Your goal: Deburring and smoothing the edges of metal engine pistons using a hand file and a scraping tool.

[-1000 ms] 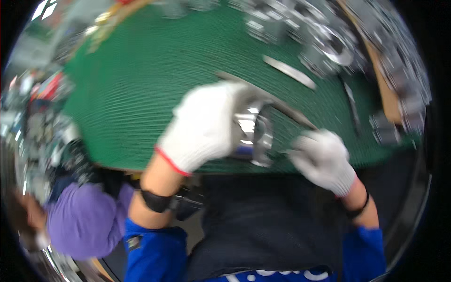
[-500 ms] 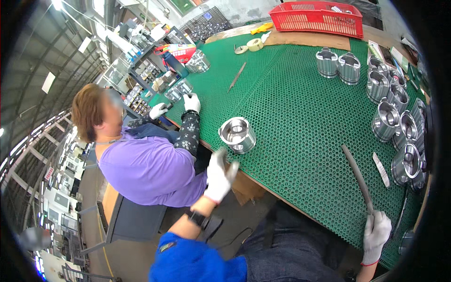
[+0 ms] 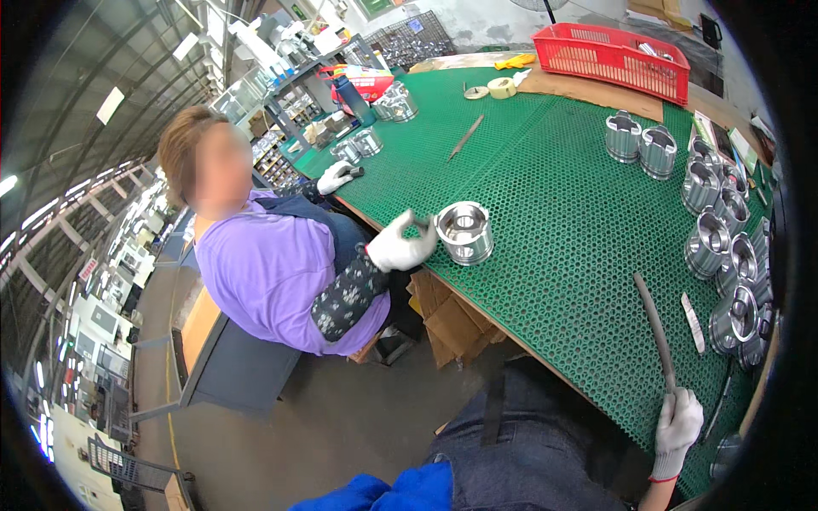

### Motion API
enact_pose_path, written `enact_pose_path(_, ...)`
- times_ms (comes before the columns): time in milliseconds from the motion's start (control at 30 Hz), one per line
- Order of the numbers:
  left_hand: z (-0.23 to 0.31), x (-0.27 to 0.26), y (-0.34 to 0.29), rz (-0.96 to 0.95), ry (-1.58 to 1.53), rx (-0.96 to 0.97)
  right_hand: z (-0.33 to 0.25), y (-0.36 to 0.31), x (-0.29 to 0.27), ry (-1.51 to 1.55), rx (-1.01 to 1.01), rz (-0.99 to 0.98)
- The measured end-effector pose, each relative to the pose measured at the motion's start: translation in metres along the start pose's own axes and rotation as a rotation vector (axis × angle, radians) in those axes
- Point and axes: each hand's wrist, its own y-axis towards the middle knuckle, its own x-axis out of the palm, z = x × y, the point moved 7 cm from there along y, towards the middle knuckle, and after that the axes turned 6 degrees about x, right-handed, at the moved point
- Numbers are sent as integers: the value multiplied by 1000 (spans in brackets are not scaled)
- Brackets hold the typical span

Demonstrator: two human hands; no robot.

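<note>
My right hand, in a white knitted glove, is closed around the lower end of a long, slightly curved grey file above the green mat. Beside the file lies a slim whitish strip. My left hand is out of sight; only a blue sleeve shows at the lower edge. A shiny metal piston stands upright near the table's edge. The co-worker's gloved hand is right at its left side; whether it grips the piston I cannot tell.
Several pistons line the right side, and two more stand further back. A red crate sits at the far edge, near tape rolls. Another thin file lies mid-table. A co-worker in purple sits at the left.
My left hand has drawn back from the piston and left the view. The co-worker's hand has come over to the piston from the far left. My right hand still holds the file.
</note>
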Motion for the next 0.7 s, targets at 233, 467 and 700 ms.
enact_pose_path(233, 231, -273, -52, 931, -157, 519, -5, 2, -5, 9, -52, 73)
enact_pose_path(467, 156, -407, -10, 1459, -26, 521, 1, 6, 8, -23, -43, 87)
enact_pose_path(700, 136, -417, -60, 1641, -24, 445, 0, 7, 3, -14, -80, 140)
